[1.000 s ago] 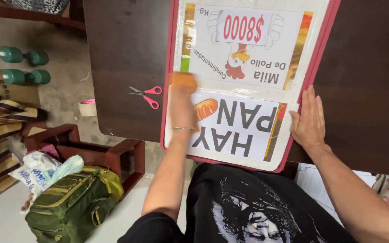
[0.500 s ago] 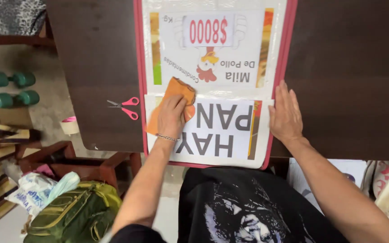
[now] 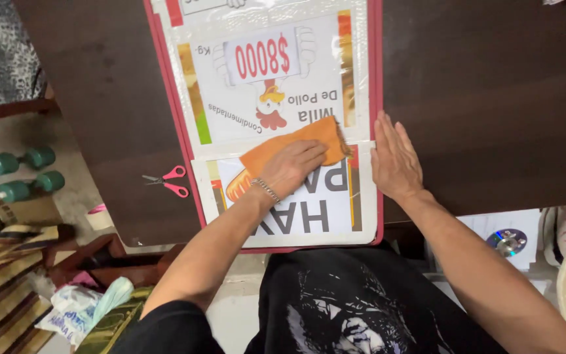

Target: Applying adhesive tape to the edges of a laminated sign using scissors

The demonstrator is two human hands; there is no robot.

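Observation:
My left hand presses an orange cloth flat onto a plastic-covered poster with a red border, near the seam between two printed sheets. The poster shows a cartoon chicken, a bread picture and large letters. My right hand lies flat, fingers together, on the poster's right edge and the dark wooden table, holding it down. A bracelet is on my left wrist.
Pink-handled scissors lie on the table left of the poster. On the floor at left are green dumbbells, a striped mat and bags. A disc on paper lies below the table at right.
My left hand has slid the orange cloth to the right across the poster, from its left side to the middle. The right hand stays flat on the right edge.

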